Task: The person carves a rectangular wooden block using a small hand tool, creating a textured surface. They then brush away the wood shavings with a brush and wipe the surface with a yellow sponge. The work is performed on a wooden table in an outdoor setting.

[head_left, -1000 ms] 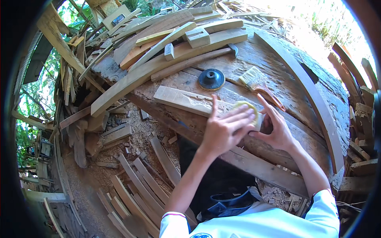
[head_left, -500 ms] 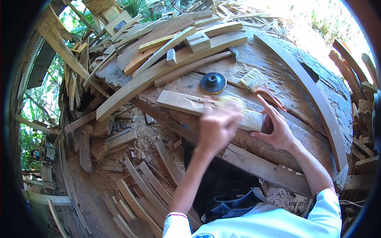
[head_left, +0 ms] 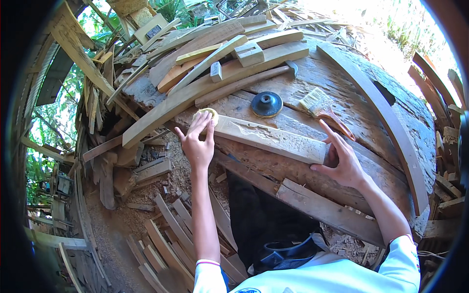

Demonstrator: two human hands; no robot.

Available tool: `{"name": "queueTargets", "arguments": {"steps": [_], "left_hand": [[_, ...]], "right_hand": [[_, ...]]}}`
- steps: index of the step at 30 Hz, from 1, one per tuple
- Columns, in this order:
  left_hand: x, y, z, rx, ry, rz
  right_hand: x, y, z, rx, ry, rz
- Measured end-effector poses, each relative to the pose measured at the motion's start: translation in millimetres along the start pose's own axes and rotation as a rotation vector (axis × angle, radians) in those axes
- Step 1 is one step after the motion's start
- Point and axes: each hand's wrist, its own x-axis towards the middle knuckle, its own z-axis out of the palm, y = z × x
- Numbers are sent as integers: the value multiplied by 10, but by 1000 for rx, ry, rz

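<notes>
A pale wooden block point(head_left: 268, 138) with a carved hollow and small tool marks along its upper face lies aslant on the workbench. At its left end, my left hand point(head_left: 198, 141) presses a round yellow sanding pad point(head_left: 213, 116) under its fingertips; the fingers partly cover the pad. My right hand point(head_left: 344, 158) grips the block's right end, thumb on the near side and fingers around the far side. Just beyond the block stands a black round backing disc point(head_left: 266, 104). Near my right fingertips lies a paintbrush point(head_left: 337, 122) with pale bristles.
A weathered plank workbench point(head_left: 312, 78) carries a long curved board point(head_left: 386, 112) on the right. Behind the block lie a wooden-handled tool point(head_left: 244, 87) with a metal head and several stacked timbers point(head_left: 215, 88). More offcuts point(head_left: 171, 234) lie below on the shavings-strewn ground.
My left hand has swept leftward along the block with the sanding pad, from near its middle to its left end. The right hand stays at the right end.
</notes>
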Motion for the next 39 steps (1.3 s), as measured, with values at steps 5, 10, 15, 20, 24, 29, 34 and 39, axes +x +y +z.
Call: {"name": "queueTargets", "arguments": {"steps": [5, 10, 15, 20, 24, 29, 34, 39], "left_hand": [[-218, 1014, 192, -209, -92, 208], [-668, 1873, 410, -479, -379, 417], [-483, 1547, 288, -346, -366, 428], [-149, 225, -71, -124, -144, 57], [-92, -25, -54, 73, -7, -87], [-431, 1436, 257, -292, -214, 218], [-791, 2102, 465, -455, -374, 421], [-455, 1410, 233, -306, -314, 358]], "right_hand": [[-9, 18, -31, -13, 6, 31], [-10, 102, -9, 13, -6, 22], [-34, 45, -53, 24, -1, 23], [-17, 29, -19, 16, 6, 15], [-1, -29, -1, -10, 4, 12], [-30, 23, -35, -10, 9, 30], [48, 211, 24, -201, 171, -324], [-19, 6, -47, 13, -5, 80]]}}
